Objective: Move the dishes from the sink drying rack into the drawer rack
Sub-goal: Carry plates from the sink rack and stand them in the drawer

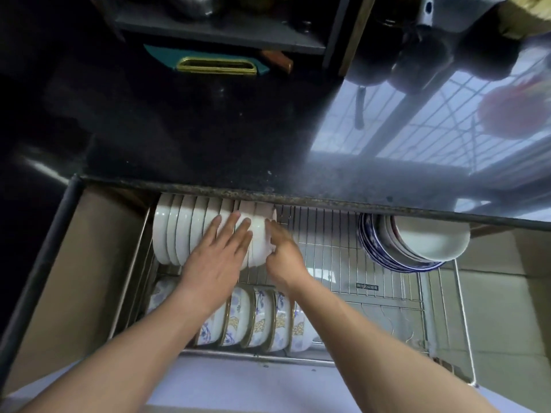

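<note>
Seating plate [262, 239] in drawer rack [328, 234]: left hand [217, 257] flat, steadying white row [179, 231]; right hand [283, 251] pinching rim. Next, probably: releasing, reaching for another dish.

white plates [179, 231] | upright on edge | drawer rack [328, 234] rear-left

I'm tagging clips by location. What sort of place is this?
Likely a home kitchen: a pull-out wire drawer rack under a dark speckled stone counter, holding upright white plates and floral gold-rimmed bowls.
</note>
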Demonstrator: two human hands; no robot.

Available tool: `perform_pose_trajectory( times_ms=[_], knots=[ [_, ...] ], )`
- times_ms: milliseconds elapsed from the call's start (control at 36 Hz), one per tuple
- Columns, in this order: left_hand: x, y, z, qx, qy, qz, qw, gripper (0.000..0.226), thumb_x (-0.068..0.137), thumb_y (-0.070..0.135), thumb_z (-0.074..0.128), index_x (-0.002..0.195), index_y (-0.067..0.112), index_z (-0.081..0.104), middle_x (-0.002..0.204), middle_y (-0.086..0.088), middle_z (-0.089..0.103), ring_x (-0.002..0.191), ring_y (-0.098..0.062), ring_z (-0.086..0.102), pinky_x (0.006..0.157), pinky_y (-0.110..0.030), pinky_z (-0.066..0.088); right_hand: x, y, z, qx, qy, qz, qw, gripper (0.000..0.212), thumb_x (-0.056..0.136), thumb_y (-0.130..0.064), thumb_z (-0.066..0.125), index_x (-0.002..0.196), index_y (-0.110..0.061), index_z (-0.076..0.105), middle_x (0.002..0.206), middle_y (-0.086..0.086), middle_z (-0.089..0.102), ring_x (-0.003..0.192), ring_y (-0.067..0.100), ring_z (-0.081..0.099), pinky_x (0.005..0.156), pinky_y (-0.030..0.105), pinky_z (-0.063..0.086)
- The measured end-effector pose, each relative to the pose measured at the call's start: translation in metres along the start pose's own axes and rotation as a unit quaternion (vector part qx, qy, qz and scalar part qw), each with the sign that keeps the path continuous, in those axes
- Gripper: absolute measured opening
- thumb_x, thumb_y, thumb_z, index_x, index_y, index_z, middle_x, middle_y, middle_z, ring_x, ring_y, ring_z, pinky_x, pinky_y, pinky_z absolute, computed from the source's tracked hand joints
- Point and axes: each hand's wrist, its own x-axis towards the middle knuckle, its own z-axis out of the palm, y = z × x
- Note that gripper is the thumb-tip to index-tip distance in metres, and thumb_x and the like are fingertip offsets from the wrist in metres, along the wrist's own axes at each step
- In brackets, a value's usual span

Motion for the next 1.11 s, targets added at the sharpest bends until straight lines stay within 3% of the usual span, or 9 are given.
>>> perform_pose_trajectory(
  times_ms=[56, 222, 417, 500, 639, 806, 917, 1028, 1111],
  knots=[
    [0.002, 0.002, -0.003, 0.014, -0.004, 0.016, 1.0, 0.071, 0.103, 0.029, 0.035, 0.16, 0.003, 0.001, 0.168, -0.018, -0.014, 0.153, -0.039, -0.021, 0.123, -0.058, -0.011, 0.007, 0.014, 0.001, 0.047, -0.016, 0.009, 0.999, 0.083, 0.085, 0.009, 0.045, 0.155, -0.035, 0.037, 0.154, 0.0, 0.039, 0.14, 0.026, 0.045, 0.112, 0.041, 0.045],
    [0.008, 0.007, -0.005, 0.008, -0.018, 0.009, 1.0, 0.074, 0.101, 0.028, 0.037, 0.162, 0.007, -0.001, 0.169, -0.017, -0.006, 0.156, -0.036, -0.011, 0.124, -0.057, -0.004, 0.0, 0.014, -0.004, 0.072, -0.054, 0.026, 0.996, 0.087, 0.084, -0.008, 0.039, 0.145, -0.066, 0.018, 0.143, -0.007, 0.055, 0.111, 0.021, 0.065, 0.095, 0.046, 0.056],
    [0.013, 0.009, -0.007, 0.03, -0.016, 0.009, 0.999, 0.074, 0.102, 0.028, 0.033, 0.16, 0.004, -0.006, 0.169, -0.017, -0.003, 0.155, -0.039, -0.009, 0.123, -0.058, -0.006, -0.011, 0.014, -0.018, 0.115, -0.056, 0.039, 0.991, 0.073, 0.097, -0.021, 0.049, 0.158, -0.042, 0.015, 0.123, -0.013, 0.052, 0.112, 0.014, 0.056, 0.099, 0.035, 0.05],
    [0.014, 0.007, -0.007, 0.048, -0.019, 0.023, 0.998, 0.072, 0.102, 0.029, 0.036, 0.161, 0.003, 0.002, 0.169, -0.017, -0.004, 0.155, -0.041, -0.009, 0.123, -0.06, -0.005, -0.008, 0.019, -0.019, 0.127, -0.045, 0.056, 0.989, 0.083, 0.069, -0.047, 0.047, 0.15, -0.048, 0.029, 0.117, -0.013, 0.064, 0.111, 0.017, 0.064, 0.096, 0.042, 0.055],
    [0.015, 0.007, -0.001, 0.044, 0.013, 0.039, 0.998, 0.07, 0.101, 0.025, 0.031, 0.159, 0.0, 0.001, 0.169, -0.02, -0.009, 0.155, -0.039, -0.014, 0.123, -0.058, -0.004, -0.002, 0.021, -0.016, 0.109, -0.074, 0.044, 0.99, 0.082, 0.085, -0.011, 0.041, 0.15, -0.059, 0.025, 0.12, -0.018, 0.06, 0.109, 0.018, 0.063, 0.1, 0.044, 0.054],
    [0.018, 0.007, -0.004, 0.069, 0.01, 0.059, 0.996, 0.076, 0.103, 0.034, 0.038, 0.159, -0.002, 0.001, 0.169, -0.021, -0.004, 0.155, -0.039, -0.011, 0.124, -0.058, -0.004, 0.01, 0.031, -0.008, 0.129, -0.063, 0.051, 0.988, 0.083, 0.085, -0.009, 0.045, 0.111, -0.087, 0.034, 0.105, -0.019, 0.064, 0.099, 0.028, 0.068, 0.084, 0.05, 0.056],
    [0.021, 0.011, -0.01, 0.082, 0.004, 0.068, 0.994, 0.061, 0.103, 0.024, 0.031, 0.157, -0.002, 0.019, 0.168, -0.021, 0.007, 0.156, -0.039, -0.007, 0.124, -0.058, -0.004, 0.002, 0.033, -0.015, 0.145, -0.057, 0.05, 0.987, 0.074, 0.08, -0.022, 0.041, 0.149, -0.049, 0.033, 0.125, -0.013, 0.061, 0.108, 0.02, 0.065, 0.086, 0.043, 0.057],
    [0.021, 0.012, -0.014, 0.086, -0.007, 0.058, 0.995, 0.059, 0.102, 0.021, 0.032, 0.156, -0.002, 0.025, 0.167, -0.022, 0.012, 0.156, -0.038, 0.0, 0.123, -0.059, -0.004, -0.015, 0.06, -0.031, 0.206, -0.005, 0.116, 0.972, 0.067, 0.097, 0.007, 0.036, 0.155, -0.026, 0.032, 0.143, -0.007, 0.044, 0.119, 0.015, 0.057, 0.069, 0.014, 0.053],
    [0.022, 0.014, -0.017, 0.091, -0.015, 0.056, 0.994, 0.058, 0.101, 0.018, 0.028, 0.155, -0.001, 0.028, 0.165, -0.023, 0.019, 0.155, -0.039, 0.008, 0.124, -0.059, 0.0, -0.036, 0.099, -0.05, 0.21, 0.087, 0.16, 0.961, 0.051, 0.097, 0.005, 0.041, 0.141, -0.019, 0.051, 0.137, 0.0, 0.057, 0.112, 0.019, 0.062, 0.084, 0.029, 0.056]
  ],
)
